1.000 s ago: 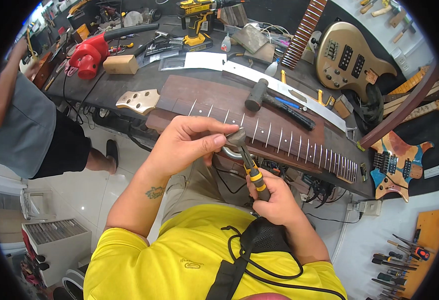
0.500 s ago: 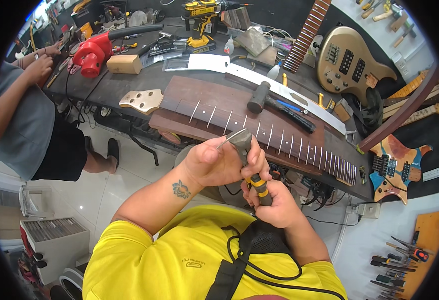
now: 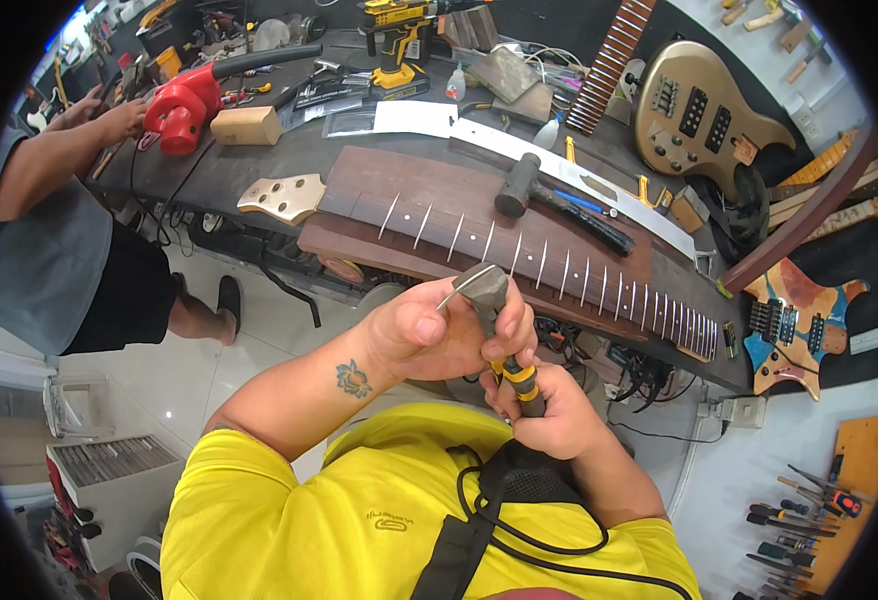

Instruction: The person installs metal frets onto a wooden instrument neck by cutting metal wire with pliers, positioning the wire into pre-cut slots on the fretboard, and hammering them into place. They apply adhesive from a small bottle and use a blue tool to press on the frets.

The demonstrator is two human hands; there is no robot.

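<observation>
My left hand (image 3: pixel 419 335) is turned palm-up, its fingers curled round the head and shank of yellow-and-black pliers (image 3: pixel 522 380). A thin metal fret-wire strip (image 3: pixel 451 293) sticks out of the grey jaws, above my left thumb. My right hand (image 3: pixel 549 415) grips the pliers' handle just below. Beyond my hands lies a dark guitar neck (image 3: pixel 559 275) with a row of silver frets and a pale headstock (image 3: pixel 281 196), on brown boards (image 3: pixel 359 175). A black mallet (image 3: pixel 514 190) rests on the boards behind the frets.
Another person (image 3: pixel 54 240) stands at left, hands on the bench near a red blower (image 3: pixel 174 115). A drill (image 3: pixel 394 55), wooden block (image 3: pixel 244 125) and long white ruler (image 3: pixel 639 215) lie on the bench. Gold (image 3: pixel 699 120) and multicolour (image 3: pixel 789 330) guitar bodies are at right.
My left hand has turned palm-up from a pinch at the jaws and now wraps the tool; the wire shows more. The other person's hands have moved onto the bench beside the blower.
</observation>
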